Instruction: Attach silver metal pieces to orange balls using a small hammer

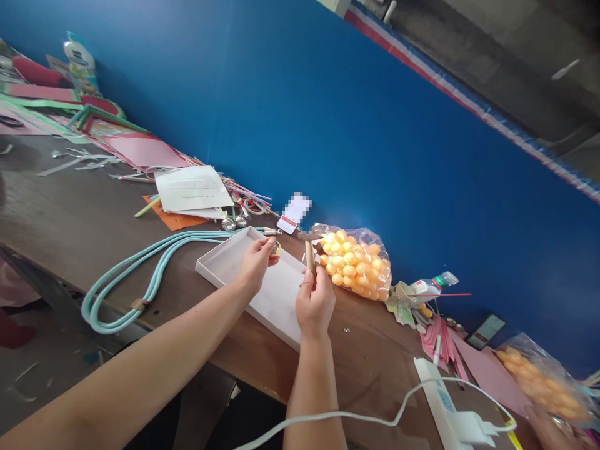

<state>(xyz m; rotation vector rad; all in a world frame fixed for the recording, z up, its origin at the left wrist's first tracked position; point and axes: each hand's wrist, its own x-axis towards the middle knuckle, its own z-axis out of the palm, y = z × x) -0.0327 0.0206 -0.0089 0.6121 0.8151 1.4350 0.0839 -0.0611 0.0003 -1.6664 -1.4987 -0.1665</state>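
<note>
My left hand (257,262) is closed in a pinch on a small shiny round piece (276,249), silver with a yellowish edge. Beside it, my right hand (315,303) grips a flat tan stick (310,256) that points upward; its material is unclear. Both hands are above a shallow white box tray (276,306) tilted across the table. Light-blue cords (154,281) run in a long loop left of the tray, their metal-ended tips near my left hand. Silver balls (229,223) rest just behind the tray.
A clear bag of orange balls (354,262) stands right of my hands. A white power strip (435,400) and its cable (356,414) lie in front at right. Papers (192,187) are piled at left against the blue wall (281,112). A co-worker's hand (546,425) shows at lower right.
</note>
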